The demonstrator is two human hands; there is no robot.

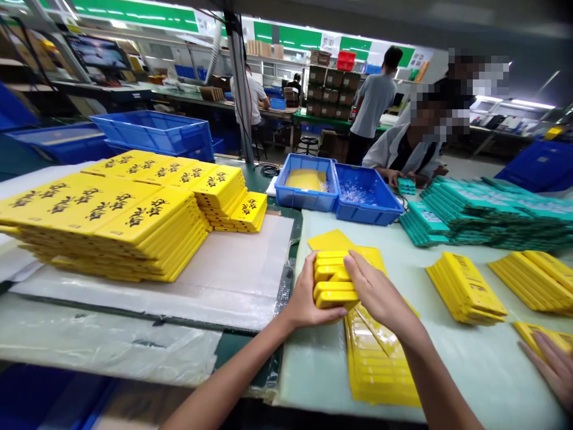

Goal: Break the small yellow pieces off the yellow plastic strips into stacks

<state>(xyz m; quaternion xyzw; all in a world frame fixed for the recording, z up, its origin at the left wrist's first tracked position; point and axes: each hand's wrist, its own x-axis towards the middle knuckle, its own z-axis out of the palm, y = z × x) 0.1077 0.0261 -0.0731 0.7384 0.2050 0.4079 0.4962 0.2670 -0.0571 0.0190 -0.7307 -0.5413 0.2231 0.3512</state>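
Note:
My left hand [308, 297] grips the left side of a small stack of yellow plastic cases [332, 279], its thumb along the bottom. From the other side my right hand [378, 289] closes on the same stack, fingers over its top right edge. The stack is held just above the bench, and the middle case sits slightly askew. Below my right wrist lies a pile of glossy yellow sheets or films [380, 376], with a thin yellow strip [373, 329] across it. A yellow flat piece [331, 240] shows behind the stack.
Large piles of yellow cases with black characters [134, 206] stand at left on a white board [250, 269]. Blue bins [369, 212] sit behind my hands. Yellow stacks [468, 286] and green stacks [492, 212] lie right. Another person's hand [553, 361] rests at the right edge; a co-worker [412, 146] sits opposite.

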